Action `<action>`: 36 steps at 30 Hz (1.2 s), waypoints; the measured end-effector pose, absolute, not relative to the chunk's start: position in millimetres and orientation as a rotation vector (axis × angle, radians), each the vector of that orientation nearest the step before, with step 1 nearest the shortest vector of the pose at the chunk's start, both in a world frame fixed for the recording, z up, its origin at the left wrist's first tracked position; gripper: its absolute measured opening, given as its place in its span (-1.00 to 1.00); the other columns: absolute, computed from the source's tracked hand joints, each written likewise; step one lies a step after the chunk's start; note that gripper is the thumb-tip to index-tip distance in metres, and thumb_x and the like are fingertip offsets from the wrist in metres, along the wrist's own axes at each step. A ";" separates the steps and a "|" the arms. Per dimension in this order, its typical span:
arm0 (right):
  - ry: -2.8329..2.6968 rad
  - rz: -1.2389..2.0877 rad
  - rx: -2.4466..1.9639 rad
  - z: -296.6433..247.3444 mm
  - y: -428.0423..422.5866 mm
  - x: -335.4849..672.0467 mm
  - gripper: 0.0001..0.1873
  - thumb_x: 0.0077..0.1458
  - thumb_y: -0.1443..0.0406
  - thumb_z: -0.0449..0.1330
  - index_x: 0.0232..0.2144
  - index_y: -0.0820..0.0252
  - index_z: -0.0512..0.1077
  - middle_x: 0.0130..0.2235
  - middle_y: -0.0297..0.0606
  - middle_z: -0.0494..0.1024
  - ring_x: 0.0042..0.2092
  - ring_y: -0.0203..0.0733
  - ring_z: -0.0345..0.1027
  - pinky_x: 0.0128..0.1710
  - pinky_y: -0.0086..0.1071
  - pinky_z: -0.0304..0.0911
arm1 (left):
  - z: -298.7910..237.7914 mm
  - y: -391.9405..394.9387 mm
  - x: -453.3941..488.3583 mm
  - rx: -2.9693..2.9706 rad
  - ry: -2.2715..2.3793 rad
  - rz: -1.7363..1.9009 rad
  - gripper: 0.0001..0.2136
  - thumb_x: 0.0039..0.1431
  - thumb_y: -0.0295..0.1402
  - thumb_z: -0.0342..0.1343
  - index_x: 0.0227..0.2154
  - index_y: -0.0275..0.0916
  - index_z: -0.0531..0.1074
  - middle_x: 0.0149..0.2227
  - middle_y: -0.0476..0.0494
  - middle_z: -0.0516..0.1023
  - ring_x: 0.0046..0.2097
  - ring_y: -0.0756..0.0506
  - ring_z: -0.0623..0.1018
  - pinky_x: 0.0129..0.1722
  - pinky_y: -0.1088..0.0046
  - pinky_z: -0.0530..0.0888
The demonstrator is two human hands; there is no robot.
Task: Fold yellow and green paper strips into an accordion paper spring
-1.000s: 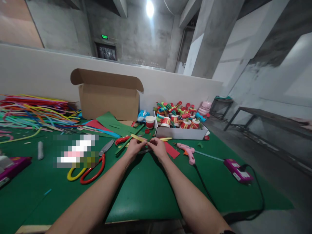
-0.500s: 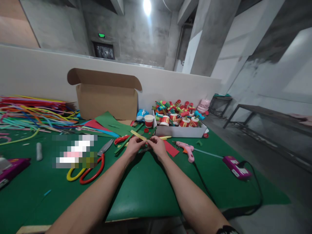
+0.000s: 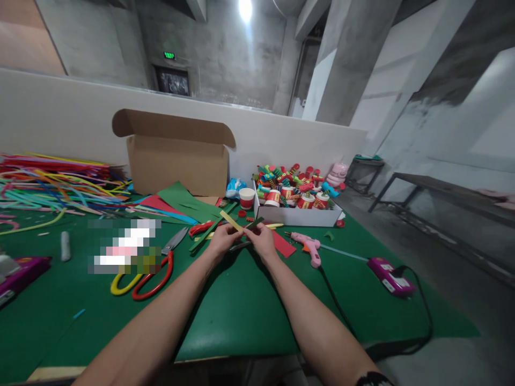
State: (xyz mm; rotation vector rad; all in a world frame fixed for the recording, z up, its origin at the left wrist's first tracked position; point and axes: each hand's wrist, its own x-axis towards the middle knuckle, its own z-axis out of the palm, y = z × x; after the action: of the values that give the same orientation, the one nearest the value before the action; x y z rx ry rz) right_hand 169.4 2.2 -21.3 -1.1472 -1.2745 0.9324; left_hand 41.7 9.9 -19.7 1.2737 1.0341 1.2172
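Note:
Close together over the table's middle, my left hand and my right hand pinch two crossing paper strips where they meet. The yellow paper strip sticks out up and to the left, and the green paper strip up and to the right. Fingers hide the crossing itself. Under my hands is a dark, thin object I cannot make out. Left of my left hand lie longer green strips and a red-handled tool. A red paper piece is just right of my right hand.
Large scissors lie left, a pink glue gun right, its cord running to a purple power strip. Behind stand a paper cup, a white box of colourful figures and a cardboard box. Coloured strips are heaped far left.
The yellow strip's free end has swung to a steeper slant, and more of the green strip's end shows above my right hand. My hands stay nearly in place, still pinching.

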 end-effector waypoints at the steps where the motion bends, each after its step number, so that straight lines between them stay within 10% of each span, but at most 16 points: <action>1: -1.278 0.894 -1.155 -20.6 2.4 170.4 -0.74 -0.22 0.13 0.26 -0.54 0.22 0.41 -0.54 -0.34 0.47 -0.49 -0.28 0.31 -0.46 -0.42 0.25 | -19.2 9.6 42.1 1.277 1.033 1.209 -0.68 -0.38 -0.17 0.29 -0.55 -0.31 0.47 -0.54 -0.10 0.49 -0.50 -0.02 0.38 -0.44 0.43 0.30; 24: -0.939 1.099 -1.058 -8.9 12.1 190.4 -0.56 -0.11 -0.07 0.14 -0.49 0.21 0.43 -0.55 -0.29 0.46 -0.58 -0.36 0.26 -0.52 -0.42 0.28 | -21.9 11.8 33.4 1.233 0.968 1.247 -0.74 -0.29 -0.23 0.28 -0.55 -0.30 0.45 -0.60 -0.01 0.41 -0.54 0.02 0.36 -0.47 0.47 0.31; 36: -1.408 0.680 -1.224 -7.2 -3.7 177.0 -0.80 -0.15 0.14 0.24 -0.60 0.13 0.54 -0.49 -0.26 0.59 -0.38 -0.09 0.44 -0.35 -0.31 0.30 | -21.8 10.1 36.7 1.319 0.943 1.167 -0.80 -0.31 -0.30 0.27 -0.56 -0.29 0.49 -0.53 -0.14 0.49 -0.51 -0.03 0.39 -0.47 0.43 0.32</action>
State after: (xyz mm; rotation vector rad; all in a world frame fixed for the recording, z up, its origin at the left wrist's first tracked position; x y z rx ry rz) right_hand 177.0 -3.7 -7.2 -1.2241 -1.4083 0.6801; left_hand 36.7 10.1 -21.8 1.3188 0.9430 1.1673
